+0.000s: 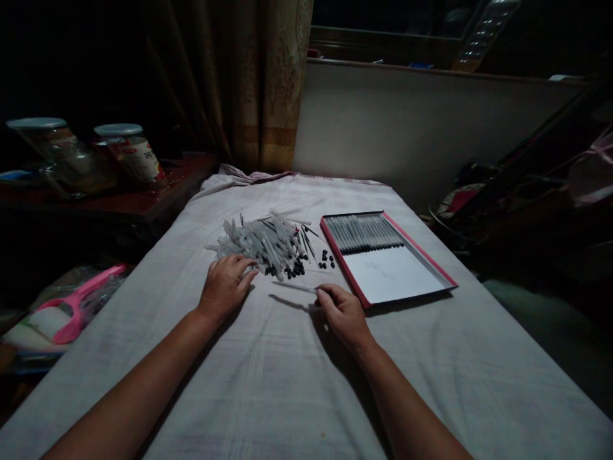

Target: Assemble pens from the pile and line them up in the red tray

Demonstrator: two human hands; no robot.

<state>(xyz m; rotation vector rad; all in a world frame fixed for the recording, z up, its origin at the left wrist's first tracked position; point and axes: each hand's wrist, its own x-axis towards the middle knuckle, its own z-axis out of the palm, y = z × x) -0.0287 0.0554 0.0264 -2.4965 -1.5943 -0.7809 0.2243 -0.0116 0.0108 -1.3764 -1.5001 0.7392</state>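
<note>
My right hand (342, 312) pinches the near end of a thin, clear pen (294, 287), which points left just above the cloth. My left hand (227, 285) rests at the near-left edge of a heap of clear pen parts (268, 241); its thumb and fingers are apart, and the fingertips reach the heap. Small black caps (293, 268) lie at the front of the heap, and several more black caps (327, 259) sit loose to its right. Beyond my right hand is a shallow red-edged box (352, 281), with a row of black-ended clear pens (366, 232) along its far side.
A pale checked cloth (258, 390) covers the table. At left, a dark red side table (158, 191) holds a lidded jar (131, 153) and a glass mug. A pink-handled item (76, 306) lies lower left. A curtain (253, 83) and wall stand behind.
</note>
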